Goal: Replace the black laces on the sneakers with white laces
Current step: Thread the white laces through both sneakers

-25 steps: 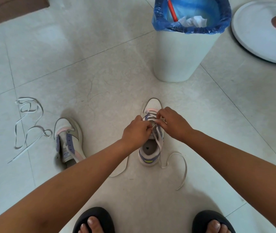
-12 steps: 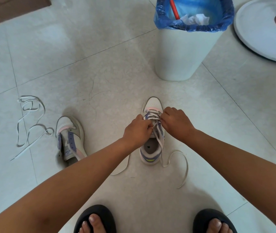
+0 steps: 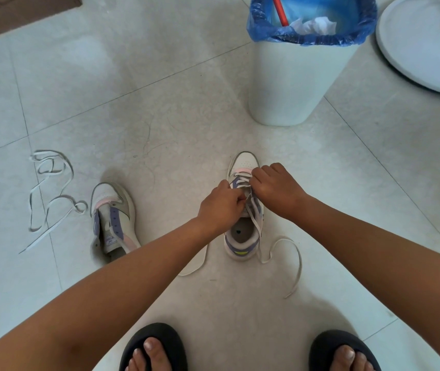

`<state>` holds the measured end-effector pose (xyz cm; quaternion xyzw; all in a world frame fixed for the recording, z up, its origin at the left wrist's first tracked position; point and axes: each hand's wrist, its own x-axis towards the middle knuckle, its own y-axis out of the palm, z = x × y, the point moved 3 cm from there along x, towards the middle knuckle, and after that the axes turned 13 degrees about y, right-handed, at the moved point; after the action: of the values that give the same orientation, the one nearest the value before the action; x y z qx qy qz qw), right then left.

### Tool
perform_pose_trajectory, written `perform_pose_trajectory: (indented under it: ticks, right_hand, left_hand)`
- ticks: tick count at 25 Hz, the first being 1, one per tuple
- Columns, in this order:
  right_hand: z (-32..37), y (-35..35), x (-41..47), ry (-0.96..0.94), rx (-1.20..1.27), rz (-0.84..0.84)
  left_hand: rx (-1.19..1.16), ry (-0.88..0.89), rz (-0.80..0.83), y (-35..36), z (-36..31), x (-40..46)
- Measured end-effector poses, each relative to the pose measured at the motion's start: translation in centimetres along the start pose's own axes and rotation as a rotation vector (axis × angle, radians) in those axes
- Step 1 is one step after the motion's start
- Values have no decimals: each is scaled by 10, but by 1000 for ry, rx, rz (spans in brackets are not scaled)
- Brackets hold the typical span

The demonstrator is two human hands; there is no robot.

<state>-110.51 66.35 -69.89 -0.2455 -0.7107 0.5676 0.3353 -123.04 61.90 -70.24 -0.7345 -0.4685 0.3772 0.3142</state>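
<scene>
- The sneaker being laced [image 3: 243, 231] stood upright on the tiled floor [image 3: 160, 116], toe pointing away from the person, and served as the landmark for the rest.
- The left hand [image 3: 220, 207] hovered over the sneaker's left side, fingers curled in and pinching the white lace [image 3: 254, 219] near the middle eyelets.
- The right hand [image 3: 276, 188] sat over the sneaker's right side toward the toe, fingers curled on the same lace where it crossed the tongue.
- Two loose ends of that lace trailed off the sneaker: one ran out to the left of the heel under the left forearm, the other looped on the floor to the right of the heel.
- The second sneaker [image 3: 113, 220] stood well to the left of the landmark, unlaced, its tongue exposed.
- A spare white lace [image 3: 50, 194] lay in loose coils on the floor farther left, just beside the second sneaker's toe.
- A white bin [image 3: 291, 84] with a blue liner stood beyond the landmark's toe, slightly right, with crumpled paper inside.
- A round white base [image 3: 414, 44] lay farther right of the bin.
- Two black slippers [image 3: 157, 338] on the person's feet were nearest the camera, behind the landmark's heel.
</scene>
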Motion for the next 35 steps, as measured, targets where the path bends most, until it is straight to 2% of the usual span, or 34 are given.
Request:
perform_pose_trajectory:
  ticks: [2, 4, 6, 7, 9, 10, 11, 13, 15, 17, 19, 21, 24, 28, 31, 33, 35]
  right_hand:
    - [2, 1, 5, 59, -14, 57]
    - [-3, 8, 11, 322, 219, 325]
    - [-11, 12, 11, 730, 675, 629]
    - [-13, 13, 9, 920, 919, 724]
    - [-13, 14, 6, 1242, 1336, 815]
    - [-12, 15, 5, 1333, 1439, 830]
    - [-11, 17, 4, 1350, 1444, 842]
    - [-12, 21, 2, 1175, 1167, 773]
    - [-15, 20, -3, 869, 862, 551]
    - [-11, 9, -11, 535, 678, 349]
    - [-6, 0, -15, 296, 534, 153]
    - [-2, -7, -10, 173, 429, 4]
    - [4, -10, -1, 2, 247, -100]
    - [3, -8, -2, -49, 123, -47]
    - [-3, -5, -3, 38, 136, 16]
    - [-7, 1, -1, 239, 266, 164]
    - [-13, 10, -1, 593, 536, 394]
  left_hand:
    - [-2, 0, 3, 0, 0, 0]
    - [-16, 2, 10, 0, 0, -1]
    - [-20, 2, 15, -1, 0, -2]
    - [-18, 3, 15, -1, -1, -2]
    - [-14, 7, 17, -1, -2, -2]
    - [-13, 6, 18, -1, -2, -2]
    - [-14, 3, 19, 0, -2, -2]
    - [-17, 0, 17, 0, -3, -2]
    - [-17, 0, 18, 0, -3, -2]
    - [-18, 3, 21, 0, -2, -2]
    - [-22, 5, 27, 1, -2, -1]
    - [-16, 2, 34, 2, -2, -1]
    - [-9, -17, 39, 0, -2, 0]
    - [14, -23, 40, -1, -4, -1]
    - [41, -32, 33, -1, -6, -1]
    - [35, -36, 30, -1, -6, -1]
    - [26, -36, 27, -2, -5, -1]
